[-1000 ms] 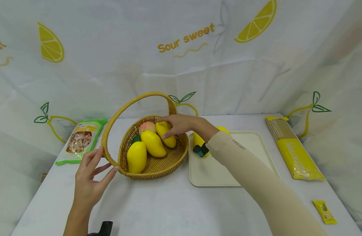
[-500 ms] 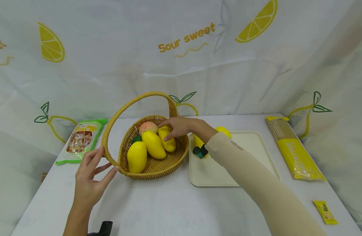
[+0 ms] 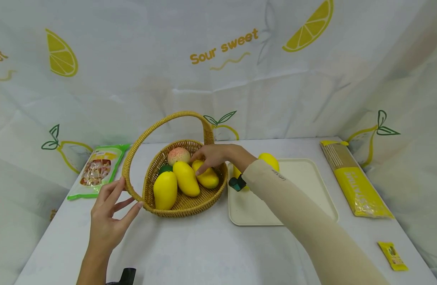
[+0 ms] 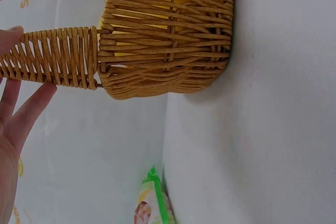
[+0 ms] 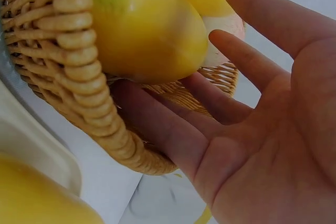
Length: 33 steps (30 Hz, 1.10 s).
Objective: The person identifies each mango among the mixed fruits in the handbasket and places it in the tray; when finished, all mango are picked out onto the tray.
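A woven basket (image 3: 189,213) with a tall arched handle (image 3: 134,148) stands left of centre. Inside lie three yellow mangoes, a peach (image 3: 178,154) and something dark green, partly hidden. My left hand (image 3: 109,219) holds the foot of the handle, thumb on one side and fingers on the other; the left wrist view shows the fingertips on the wicker. My right hand (image 3: 218,154) reaches over the far right rim, at the rightmost mango (image 3: 208,179). In the right wrist view its loosely spread fingers pass under and beside that mango (image 5: 152,24), the thumb apart from it.
Right of the basket is a cream tray (image 3: 257,211) with yellow fruit (image 3: 269,160), partly behind my right forearm. A noodle packet (image 3: 357,182) and a small yellow sachet (image 3: 393,256) lie at the right, a green-edged food bag (image 3: 98,170) at the left.
The rightmost mango has turned and slid toward the near right side of the basket. The middle mango has shifted slightly nearer. My right hand has lowered a little; the left has not moved.
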Motion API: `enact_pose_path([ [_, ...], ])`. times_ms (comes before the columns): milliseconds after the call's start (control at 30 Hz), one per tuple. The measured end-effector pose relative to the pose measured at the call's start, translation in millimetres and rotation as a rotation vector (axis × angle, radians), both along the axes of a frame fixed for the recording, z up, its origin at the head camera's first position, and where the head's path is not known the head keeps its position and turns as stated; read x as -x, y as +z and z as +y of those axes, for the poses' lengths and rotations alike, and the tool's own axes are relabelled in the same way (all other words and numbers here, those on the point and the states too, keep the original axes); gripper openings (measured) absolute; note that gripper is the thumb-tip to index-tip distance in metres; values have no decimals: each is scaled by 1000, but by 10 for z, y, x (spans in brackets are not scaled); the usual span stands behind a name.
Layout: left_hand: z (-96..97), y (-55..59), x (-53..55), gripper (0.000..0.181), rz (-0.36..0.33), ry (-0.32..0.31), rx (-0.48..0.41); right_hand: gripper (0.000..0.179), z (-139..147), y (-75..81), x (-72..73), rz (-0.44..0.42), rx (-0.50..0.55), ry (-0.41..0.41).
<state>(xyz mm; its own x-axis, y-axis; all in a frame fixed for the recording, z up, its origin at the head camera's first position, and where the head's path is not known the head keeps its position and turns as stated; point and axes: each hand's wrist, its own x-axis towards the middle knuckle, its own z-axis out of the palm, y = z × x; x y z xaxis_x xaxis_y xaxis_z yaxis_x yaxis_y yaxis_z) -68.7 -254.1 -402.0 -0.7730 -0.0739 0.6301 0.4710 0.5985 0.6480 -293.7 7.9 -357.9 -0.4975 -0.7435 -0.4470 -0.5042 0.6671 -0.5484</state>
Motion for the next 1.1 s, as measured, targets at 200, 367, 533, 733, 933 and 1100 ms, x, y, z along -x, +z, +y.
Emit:
enact_pose_path([
  [200,-2,-13,5,100,20,-4,-9,59,-24,-2,30,-19,-33,14],
  [367,-4,-27,7,99,38,-10,-14,52,-53,12,44,-91,-53,-28],
  [533,-16,-51,15,100,57,-18,-16,48,-64,1,52,-136,-43,-63],
  [733,-3,-50,18,100,52,-21,-21,46,-47,-36,52,-101,-34,-30],
  [933,7,-59,21,100,58,-20,-14,50,-44,-64,33,-80,-33,-2],
  [1100,-1,-62,22,100,61,-14,-11,49,-51,-60,29,-70,-24,11],
])
